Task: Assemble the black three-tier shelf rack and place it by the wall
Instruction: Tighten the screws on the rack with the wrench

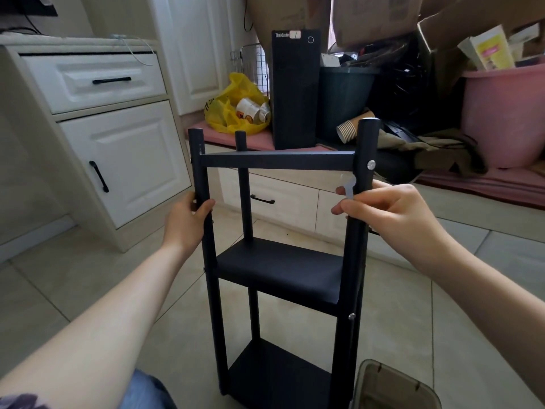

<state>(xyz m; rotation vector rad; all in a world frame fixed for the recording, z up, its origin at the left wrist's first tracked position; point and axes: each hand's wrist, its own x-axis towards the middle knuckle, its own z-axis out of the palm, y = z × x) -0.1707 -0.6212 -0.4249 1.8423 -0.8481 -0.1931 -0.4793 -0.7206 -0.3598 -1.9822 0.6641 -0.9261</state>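
Open floor left, clutter behind
Bare tiles lay open left of the rack, up to the white cabinet. Behind it, a computer tower, yellow bag and pink tub crowded the way; a clear bin stood at its lower right.

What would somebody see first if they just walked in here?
The black shelf rack stands in the middle of the floor, the left hand gripping its left post and the right hand its right post. Behind, a bright yellow bag lies beside a black computer tower, and a pink tub sits far right.
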